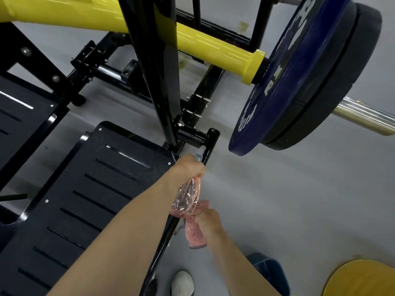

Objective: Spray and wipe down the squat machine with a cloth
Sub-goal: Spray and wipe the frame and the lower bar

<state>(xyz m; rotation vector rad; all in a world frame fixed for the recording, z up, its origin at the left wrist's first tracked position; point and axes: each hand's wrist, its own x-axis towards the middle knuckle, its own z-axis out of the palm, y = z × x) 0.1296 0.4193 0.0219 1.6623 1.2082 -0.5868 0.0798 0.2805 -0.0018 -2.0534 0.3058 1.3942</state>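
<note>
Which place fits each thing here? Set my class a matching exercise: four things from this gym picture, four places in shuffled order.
Things: 1 clear pink-tinted plastic spray bottle; 2 pink knitted cloth; 3 round blue weight plate; 4 slotted dark metal footplate.
Places: a in the right hand; b on the chrome bar; c under the left forearm; d in the left hand.
Pairs: 1-d; 2-a; 3-b; 4-c.

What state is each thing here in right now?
left hand: grips the spray bottle.
spray bottle: held, nozzle pointing at the black frame.
right hand: grips the pink cloth.
pink cloth: bunched, hanging from the hand.
blue weight plate: loaded on the bar.
</note>
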